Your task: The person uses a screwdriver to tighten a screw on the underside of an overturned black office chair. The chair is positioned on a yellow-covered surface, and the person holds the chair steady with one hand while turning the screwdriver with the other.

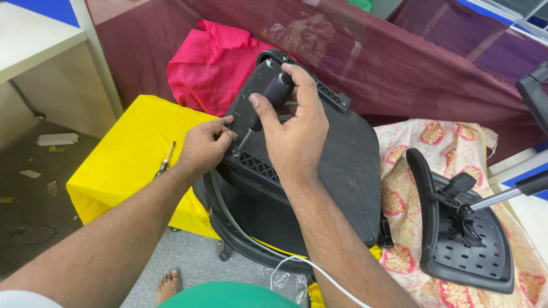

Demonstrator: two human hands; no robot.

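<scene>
Cluttered workroom floor: grey concrete, scraps of paper at left, maroon cloth (399, 63) draped across the back.

Nearest, a bare foot (169, 285) on the floor, and a white cable (319, 272) trailing under the right forearm. Just beyond, an upturned black office-chair seat (342, 171), tilted and propped against a yellow-covered block (128, 154). Left hand (202, 147) at the seat's ribbed edge, fingers pinched together round the screw (236, 152) to steady it. Right hand (294, 128) above, fingers clamped on the black screwdriver (268, 102), tip set in the screw head.

For a clean drive, probably best: shaft in line with the screw, firm downward pressure, left fingers kept clear of the tip in case of a slip.

Room to move: open to the left over the yellow cloth, except for a second screwdriver (166, 159) lying near the left wrist. Tighter on the right, with a black chair armrest part (465, 239) on a floral cloth (451, 142) near the seat's edge. Farther back, a pink cloth (211, 63) bunched just behind the seat, and a pale worktop (31, 40) at far left, well apart.
</scene>
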